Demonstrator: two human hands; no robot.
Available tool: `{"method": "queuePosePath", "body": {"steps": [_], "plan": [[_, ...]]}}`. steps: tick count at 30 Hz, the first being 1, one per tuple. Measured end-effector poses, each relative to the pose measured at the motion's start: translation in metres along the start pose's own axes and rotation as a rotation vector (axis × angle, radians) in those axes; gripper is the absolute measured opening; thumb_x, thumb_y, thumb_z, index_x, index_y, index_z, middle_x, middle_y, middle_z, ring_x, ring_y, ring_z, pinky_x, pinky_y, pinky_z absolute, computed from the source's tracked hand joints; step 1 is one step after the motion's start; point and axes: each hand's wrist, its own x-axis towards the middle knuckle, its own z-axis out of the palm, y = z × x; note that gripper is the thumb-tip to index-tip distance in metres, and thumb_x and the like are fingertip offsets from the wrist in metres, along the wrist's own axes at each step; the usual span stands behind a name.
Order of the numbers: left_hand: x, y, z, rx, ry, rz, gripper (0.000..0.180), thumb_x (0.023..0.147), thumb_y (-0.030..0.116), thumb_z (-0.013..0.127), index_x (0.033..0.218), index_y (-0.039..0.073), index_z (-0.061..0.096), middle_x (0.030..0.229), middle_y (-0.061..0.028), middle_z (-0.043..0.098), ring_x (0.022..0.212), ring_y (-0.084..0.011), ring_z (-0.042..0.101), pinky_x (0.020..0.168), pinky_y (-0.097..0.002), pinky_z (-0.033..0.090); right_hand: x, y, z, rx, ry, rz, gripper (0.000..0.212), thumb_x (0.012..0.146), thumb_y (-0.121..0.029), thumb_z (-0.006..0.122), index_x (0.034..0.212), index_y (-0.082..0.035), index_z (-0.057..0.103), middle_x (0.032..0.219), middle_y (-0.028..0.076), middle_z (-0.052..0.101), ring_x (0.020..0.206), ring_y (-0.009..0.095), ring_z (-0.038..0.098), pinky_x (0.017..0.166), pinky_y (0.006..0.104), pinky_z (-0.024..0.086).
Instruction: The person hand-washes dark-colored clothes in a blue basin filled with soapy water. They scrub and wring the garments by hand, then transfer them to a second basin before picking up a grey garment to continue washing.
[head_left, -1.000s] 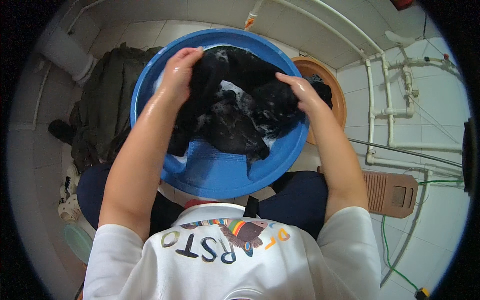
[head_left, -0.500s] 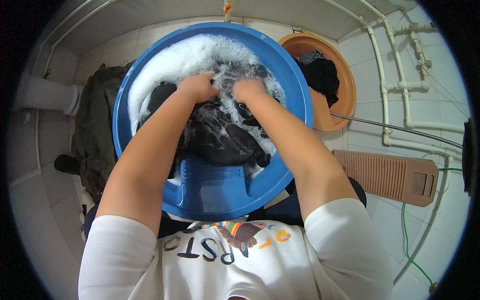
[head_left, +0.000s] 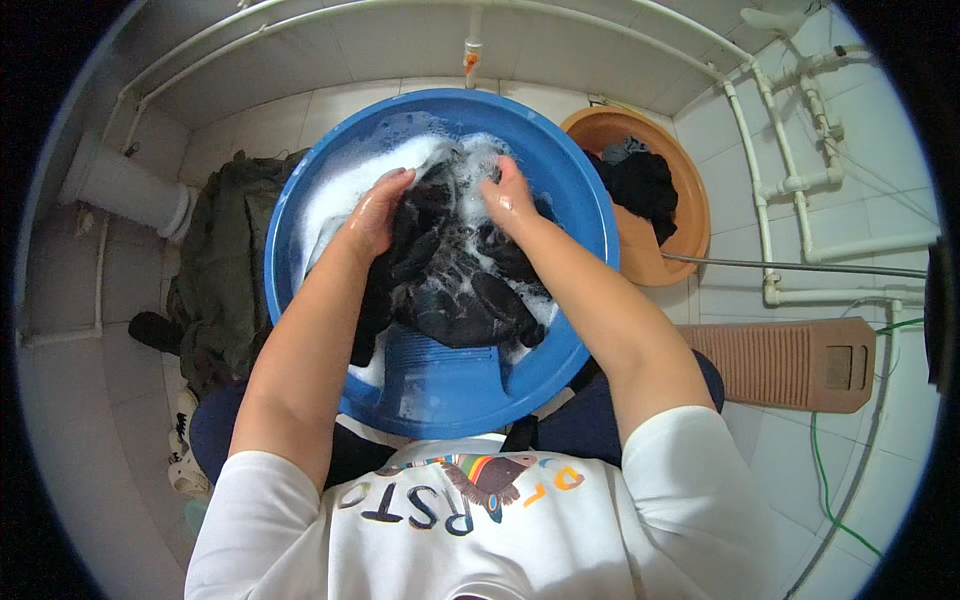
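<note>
A wide blue washtub (head_left: 285, 235) holds foamy water and a soaked black garment (head_left: 425, 275), whose lower folds lie over the ribbed washboard (head_left: 440, 372) moulded into the tub. My left hand (head_left: 377, 212) is closed on the garment's left side, wet, with its fingertips partly hidden against the cloth. Across from it, my right hand (head_left: 508, 195) grips the foam-covered upper part, its fingers curled. Between the two hands the cloth is bunched up, streaked with white suds (head_left: 345, 190).
At the back right, an orange basin (head_left: 692, 225) contains dark clothes (head_left: 640, 185). A brown washboard (head_left: 780, 365) lies to the right, near a green hose (head_left: 825, 480). Dark olive clothing (head_left: 225, 260) is heaped left of the tub. White pipes (head_left: 745, 150) run along the walls.
Both hands have come up out of the suds, drawing the bunched garment up between them. The view has also shifted, showing more of the back wall.
</note>
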Motion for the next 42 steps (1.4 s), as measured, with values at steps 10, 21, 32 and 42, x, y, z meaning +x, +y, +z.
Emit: {"method": "queuePosePath", "body": {"steps": [10, 21, 32, 42], "plan": [[-0.047, -0.005, 0.005, -0.529, -0.242, -0.142, 0.071, 0.08, 0.054, 0.051, 0.129, 0.006, 0.034, 0.126, -0.0137, 0.045, 0.108, -0.0268, 0.05, 0.09, -0.0429, 0.041, -0.15, -0.144, 0.043, -0.249, -0.308, -0.76, 0.023, 0.068, -0.005, 0.051, 0.09, -0.008, 0.055, 0.088, 0.012, 0.051, 0.079, 0.031, 0.055, 0.07, 0.0374, 0.046], [-0.101, -0.01, 0.041, -0.279, 0.244, 0.014, 0.033, 0.084, 0.029, 0.044, 0.1, 0.004, 0.055, 0.095, -0.0108, 0.059, 0.088, -0.0233, 0.057, 0.081, -0.0386, 0.045, -0.105, -0.101, 0.05, -0.331, 0.241, -0.676, 0.018, 0.072, -0.026, 0.059, 0.064, -0.011, 0.054, 0.07, 0.009, 0.058, 0.058, 0.031, 0.057, 0.052, 0.0392, 0.046], [-0.059, -0.032, -0.001, -0.397, 0.1, 0.066, 0.042, 0.083, 0.024, 0.058, 0.119, 0.005, 0.047, 0.106, -0.0133, 0.057, 0.097, -0.0243, 0.054, 0.083, -0.0352, 0.045, -0.014, 0.001, -0.03, -0.711, -0.513, 0.185, 0.063, 0.074, -0.051, 0.061, 0.109, 0.001, 0.057, 0.105, 0.018, 0.059, 0.096, 0.029, 0.056, 0.081, 0.0355, 0.044], [-0.044, -0.041, 0.006, -0.131, 0.097, 0.133, 0.055, 0.08, 0.004, 0.053, 0.132, 0.01, 0.035, 0.118, -0.0113, 0.05, 0.096, -0.0221, 0.055, 0.08, -0.0333, 0.047, -0.017, -0.006, -0.009, -0.349, 0.087, -0.352, 0.043, 0.074, -0.027, 0.062, 0.105, 0.002, 0.056, 0.11, 0.017, 0.049, 0.102, 0.028, 0.049, 0.088, 0.0342, 0.04]]}}
